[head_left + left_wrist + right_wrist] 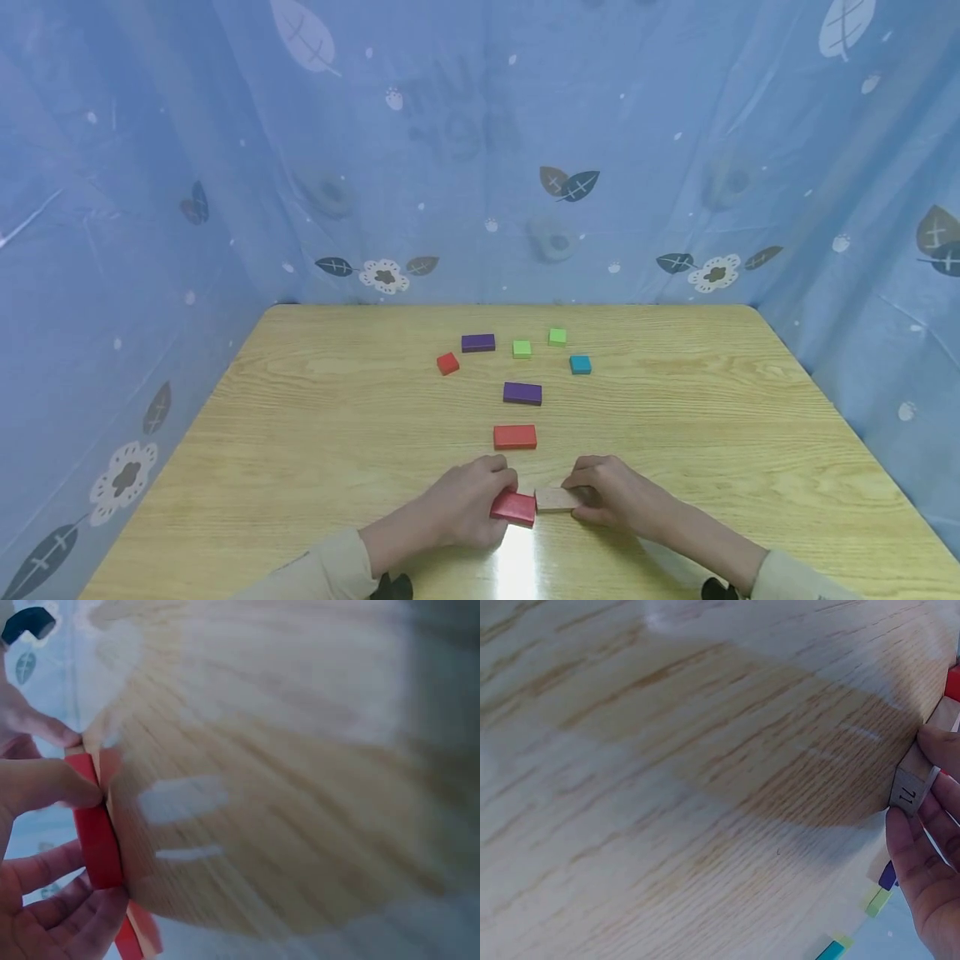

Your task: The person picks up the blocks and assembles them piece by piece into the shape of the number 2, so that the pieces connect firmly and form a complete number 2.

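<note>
My left hand [474, 502] grips a red block [513, 508] near the front of the table, thumb on one side and fingers on the other. Just right of it, my right hand [617, 497] pinches a plain wooden block [555, 499] between thumb and fingers. The two blocks lie end to end, their near ends close together. In the right wrist view the number 71 is printed on the end of the wooden block [910, 786]. A second red block [514, 437] lies flat a little beyond both hands.
Farther back lie two purple blocks [522, 393], two small green blocks [522, 349], a small blue block [581, 364] and a small red block [447, 363]. A blue patterned curtain [480, 150] surrounds the wooden table [300, 433] at the back and sides.
</note>
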The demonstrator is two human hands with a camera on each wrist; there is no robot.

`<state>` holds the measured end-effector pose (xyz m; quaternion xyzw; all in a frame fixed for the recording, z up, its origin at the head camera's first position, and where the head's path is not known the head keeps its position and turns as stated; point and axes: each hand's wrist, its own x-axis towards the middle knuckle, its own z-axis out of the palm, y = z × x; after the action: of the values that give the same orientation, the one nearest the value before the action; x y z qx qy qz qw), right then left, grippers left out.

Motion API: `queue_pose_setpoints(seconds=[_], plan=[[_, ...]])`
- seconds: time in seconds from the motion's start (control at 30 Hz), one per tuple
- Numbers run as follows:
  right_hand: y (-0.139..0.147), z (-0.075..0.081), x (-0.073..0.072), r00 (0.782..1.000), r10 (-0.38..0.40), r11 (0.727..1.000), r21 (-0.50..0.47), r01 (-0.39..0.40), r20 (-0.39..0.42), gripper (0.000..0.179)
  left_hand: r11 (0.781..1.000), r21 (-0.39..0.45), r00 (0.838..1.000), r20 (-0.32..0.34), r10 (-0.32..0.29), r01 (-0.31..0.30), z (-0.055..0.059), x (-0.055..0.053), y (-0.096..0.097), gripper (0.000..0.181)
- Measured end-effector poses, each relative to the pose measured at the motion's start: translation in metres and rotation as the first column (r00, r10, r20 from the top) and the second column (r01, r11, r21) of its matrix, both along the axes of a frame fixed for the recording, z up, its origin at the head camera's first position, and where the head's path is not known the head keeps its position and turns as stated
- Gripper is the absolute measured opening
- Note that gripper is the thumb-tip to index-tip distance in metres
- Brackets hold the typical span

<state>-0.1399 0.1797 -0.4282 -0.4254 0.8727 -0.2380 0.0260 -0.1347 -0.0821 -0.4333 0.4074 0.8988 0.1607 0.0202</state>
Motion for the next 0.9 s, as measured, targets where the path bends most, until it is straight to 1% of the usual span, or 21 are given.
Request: queue_pose_setpoints(seconds=[0.1, 0.27, 0.33, 0.4, 0.47, 0.5, 0.53, 0.6, 0.63, 0.67, 0.7, 0.73, 0.8, 0.87, 0.9], plan=[[-0.001, 0.0, 0.0, 1.0, -0.009, 1.0, 0.004, 0.009, 0.017, 0.016, 1.0, -0.014, 1.0, 0.014, -0.002, 0.002, 0.002, 0.0, -0.001, 0.029], [-0.001, 0.0, -0.001, 0.999, -0.019, 1.0, 0.007, 0.018, 0.037, 0.017, 0.999, -0.039, 0.999, 0.043, -0.009, 0.011, 0.006, -0.002, -0.002, 0.04], [-0.001, 0.0, -0.001, 0.999, -0.02, 1.0, 0.005, 0.02, 0.041, 0.017, 0.999, -0.04, 0.997, 0.075, -0.023, 0.026, 0.007, -0.004, -0.004, 0.042], [-0.001, 0.0, -0.001, 0.999, -0.021, 1.0, 0.002, 0.021, 0.047, 0.017, 0.998, -0.027, 0.991, 0.129, -0.044, 0.048, 0.009, -0.007, -0.006, 0.043], [-0.002, 0.0, -0.001, 0.999, -0.021, 1.0, 0.0, 0.021, 0.05, 0.017, 0.998, 0.0, 0.98, 0.192, -0.059, 0.06, 0.014, -0.014, -0.01, 0.045], [-0.002, 0.0, -0.002, 0.998, -0.019, 1.0, -0.002, 0.019, 0.052, 0.017, 0.998, 0.024, 0.972, 0.223, -0.068, 0.064, 0.016, -0.019, -0.012, 0.044], [-0.002, 0.001, -0.002, 0.998, -0.02, 1.0, -0.003, 0.02, 0.053, 0.016, 0.996, 0.056, 0.964, 0.253, -0.078, 0.066, 0.019, -0.025, -0.014, 0.042], [-0.002, 0.001, -0.002, 0.998, -0.024, 1.0, 0.0, 0.024, 0.059, 0.016, 0.988, 0.144, 0.943, 0.319, -0.098, 0.054, 0.025, -0.041, -0.018, 0.039], [-0.002, 0.001, -0.002, 0.998, -0.027, 1.0, 0.002, 0.027, 0.057, 0.016, 0.981, 0.191, 0.931, 0.348, -0.109, 0.043, 0.027, -0.05, -0.02, 0.037], [-0.002, 0.001, -0.002, 0.998, -0.031, 1.0, 0.005, 0.03, 0.058, 0.017, 0.969, 0.244, 0.915, 0.381, -0.131, 0.037, 0.028, -0.06, -0.022, 0.037], [-0.001, 0.002, -0.002, 0.998, -0.034, 0.999, 0.006, 0.034, 0.059, 0.017, 0.952, 0.303, 0.891, 0.423, -0.162, 0.029, 0.029, -0.069, -0.023, 0.037], [-0.001, 0.002, -0.002, 0.997, -0.039, 0.999, 0.007, 0.039, 0.062, 0.017, 0.931, 0.364, 0.862, 0.468, -0.197, 0.015, 0.029, -0.078, -0.024, 0.039], [-0.001, 0.002, -0.002, 0.997, -0.039, 0.999, 0.006, 0.039, 0.066, 0.018, 0.882, 0.47, 0.792, 0.55, -0.266, -0.029, 0.027, -0.093, -0.026, 0.042], [-0.001, 0.001, -0.002, 0.997, -0.034, 0.999, 0.002, 0.033, 0.072, 0.018, 0.83, 0.553, 0.722, 0.604, -0.338, -0.074, 0.026, -0.105, -0.026, 0.044], [-0.002, 0.001, -0.002, 0.997, -0.03, 1.0, -0.001, 0.03, 0.074, 0.018, 0.804, 0.586, 0.692, 0.622, -0.366, -0.102, 0.025, -0.109, -0.026, 0.044]])
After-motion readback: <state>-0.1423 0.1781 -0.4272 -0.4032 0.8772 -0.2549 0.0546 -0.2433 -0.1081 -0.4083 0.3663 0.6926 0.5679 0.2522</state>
